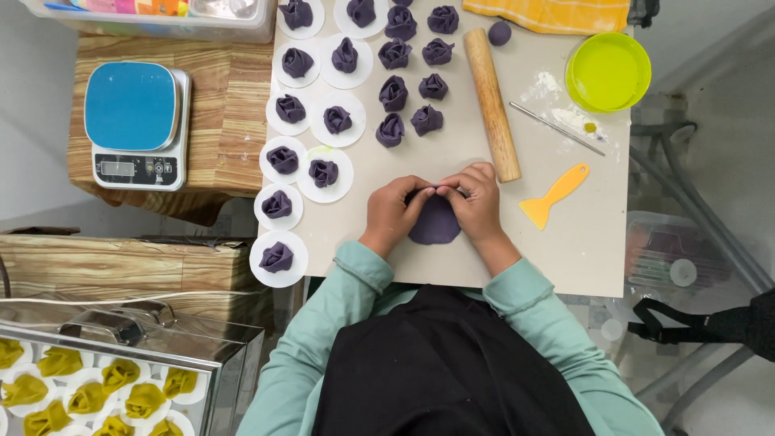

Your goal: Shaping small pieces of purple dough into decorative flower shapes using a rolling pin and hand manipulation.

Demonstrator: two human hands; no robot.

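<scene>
Clearly I'm well along: many folded purple dough flowers [393, 93] fill the board's [597, 242] far-left part. My left hand [393, 211] and right hand [476, 202] pinch the far edge of one flat purple dough disc [433, 224] near its front edge. The rolling pin [491, 103] lies beside it; grey floor lies around.

A kitchen scale [137, 125] with a blue square platform and a small grey rectangular display screen [118, 168] stands well left of the hands' grip, on a wooden stand [218, 121].

Rolling pin [492, 103] right of dough roses [393, 94]
</scene>
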